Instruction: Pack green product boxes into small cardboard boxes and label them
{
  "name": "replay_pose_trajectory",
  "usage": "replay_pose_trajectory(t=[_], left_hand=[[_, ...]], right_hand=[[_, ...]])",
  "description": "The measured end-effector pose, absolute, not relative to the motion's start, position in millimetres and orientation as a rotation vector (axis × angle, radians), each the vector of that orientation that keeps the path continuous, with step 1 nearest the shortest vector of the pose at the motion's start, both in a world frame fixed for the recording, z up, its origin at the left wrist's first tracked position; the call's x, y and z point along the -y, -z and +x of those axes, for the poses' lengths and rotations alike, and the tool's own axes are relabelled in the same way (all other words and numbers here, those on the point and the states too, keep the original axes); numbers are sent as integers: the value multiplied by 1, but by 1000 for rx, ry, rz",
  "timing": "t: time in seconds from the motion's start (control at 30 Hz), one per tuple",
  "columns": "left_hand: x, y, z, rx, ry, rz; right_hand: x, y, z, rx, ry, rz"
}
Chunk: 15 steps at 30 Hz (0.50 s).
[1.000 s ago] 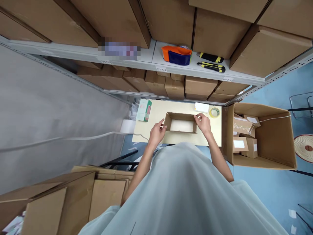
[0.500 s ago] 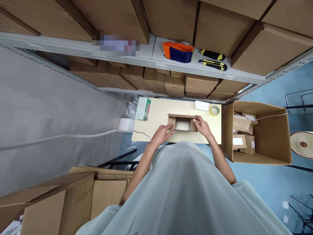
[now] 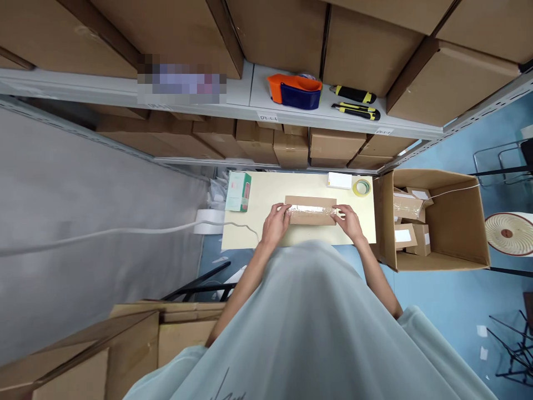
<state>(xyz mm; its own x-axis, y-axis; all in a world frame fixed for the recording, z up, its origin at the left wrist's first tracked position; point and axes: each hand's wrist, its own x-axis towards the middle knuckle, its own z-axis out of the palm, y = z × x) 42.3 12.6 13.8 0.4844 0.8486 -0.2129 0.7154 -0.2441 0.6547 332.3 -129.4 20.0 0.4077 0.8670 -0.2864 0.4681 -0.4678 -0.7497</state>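
Below a loaded shelf (image 3: 257, 99), the pale yellow tabletop (image 3: 275, 186) carried a long, narrow, brown carton (image 3: 310, 219) near its middle, glossy clear tape (image 3: 310, 209) running lengthwise along the top. I watched the person's left hand (image 3: 274, 226) and right hand (image 3: 350, 223) hold the carton's two ends, fingers bent narrowly against it.

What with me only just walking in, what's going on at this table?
A person has a small cardboard box at a table, the left hand at its left end and the right hand at its right. A strip of clear tape runs along the face turned up. A roll of tape and a white box lie toward the table's far right corner. To the right, a large open carton holds smaller boxes.
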Motion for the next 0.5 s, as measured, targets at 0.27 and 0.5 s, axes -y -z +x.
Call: replay_pose_trajectory(t=[0.27,0.5], left_hand=[[-9,-16,56,-1402,-400,1851],[-17,-16,62,-1506,-345,1708]], right_hand=[[121,-15,317,1013,-819,-2054],[114,-11,317,1039,-797,-2097]])
